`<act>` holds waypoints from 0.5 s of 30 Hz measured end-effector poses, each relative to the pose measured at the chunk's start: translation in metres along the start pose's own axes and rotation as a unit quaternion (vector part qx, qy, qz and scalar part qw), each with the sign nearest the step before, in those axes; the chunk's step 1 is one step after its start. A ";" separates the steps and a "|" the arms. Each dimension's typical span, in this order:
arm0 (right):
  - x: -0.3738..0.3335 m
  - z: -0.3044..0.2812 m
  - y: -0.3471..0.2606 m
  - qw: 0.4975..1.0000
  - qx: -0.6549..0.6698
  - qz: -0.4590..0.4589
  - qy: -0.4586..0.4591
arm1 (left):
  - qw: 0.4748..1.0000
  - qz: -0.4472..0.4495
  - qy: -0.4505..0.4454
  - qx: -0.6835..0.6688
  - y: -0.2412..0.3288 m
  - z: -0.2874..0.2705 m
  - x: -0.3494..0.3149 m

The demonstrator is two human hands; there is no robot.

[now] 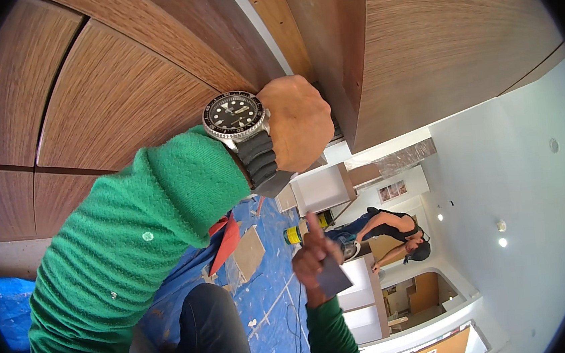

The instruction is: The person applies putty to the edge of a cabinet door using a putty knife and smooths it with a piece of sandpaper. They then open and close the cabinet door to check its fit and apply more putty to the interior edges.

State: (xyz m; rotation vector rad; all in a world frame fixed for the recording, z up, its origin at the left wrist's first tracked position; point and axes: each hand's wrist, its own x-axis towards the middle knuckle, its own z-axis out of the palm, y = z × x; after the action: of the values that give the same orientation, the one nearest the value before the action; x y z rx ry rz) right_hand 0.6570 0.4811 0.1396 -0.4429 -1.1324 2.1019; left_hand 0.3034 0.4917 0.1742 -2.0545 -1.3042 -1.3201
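My left hand (299,122), in a green sleeve and wearing a black-dialled watch (234,115), is curled against the wooden cabinet edge (276,26). Its fingers are turned away and hidden. A dark grey flat piece (274,184) shows below the wrist; whether the hand grips it I cannot tell. Lower down, my right hand (316,257) holds a dark grey square sheet (334,278) that looks like sandpaper. One finger of that hand points out while the others are bent round the sheet. Brown wood-grain cabinet fronts (114,90) lie beside my left arm.
Another wood-grain panel (445,41) stands close beyond my left hand. Blue sheeting (267,312) covers the floor, with cardboard pieces (249,253), a red piece (225,247) and a dark cable (295,323) on it. Farther off, a person (394,227) works by white cabinets (356,284) near a yellow-labelled bucket (293,235).
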 end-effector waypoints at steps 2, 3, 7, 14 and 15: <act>-0.010 -0.020 0.030 0.997 0.035 0.042 0.056 | 1.000 -0.007 0.008 0.010 -0.009 -0.008 -0.009; -0.021 -0.029 0.039 0.993 0.048 0.060 0.089 | 1.000 -0.003 0.011 0.002 -0.009 -0.006 -0.008; -0.039 -0.052 0.067 0.977 0.094 0.123 0.149 | 1.000 -0.003 0.013 0.005 -0.011 -0.012 -0.009; -0.014 -0.034 0.078 0.975 0.075 0.140 0.156 | 0.999 -0.018 0.022 0.017 -0.017 -0.037 -0.017; -0.029 -0.034 0.063 0.976 0.047 0.120 0.176 | 0.999 -0.033 -0.007 -0.014 -0.008 -0.025 -0.006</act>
State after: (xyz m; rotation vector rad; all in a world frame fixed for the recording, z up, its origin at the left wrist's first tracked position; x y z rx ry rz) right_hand 0.6709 0.4564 0.0680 -0.9045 -0.8020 2.1557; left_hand 0.2830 0.4752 0.1806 -2.0594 -1.3798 -1.3610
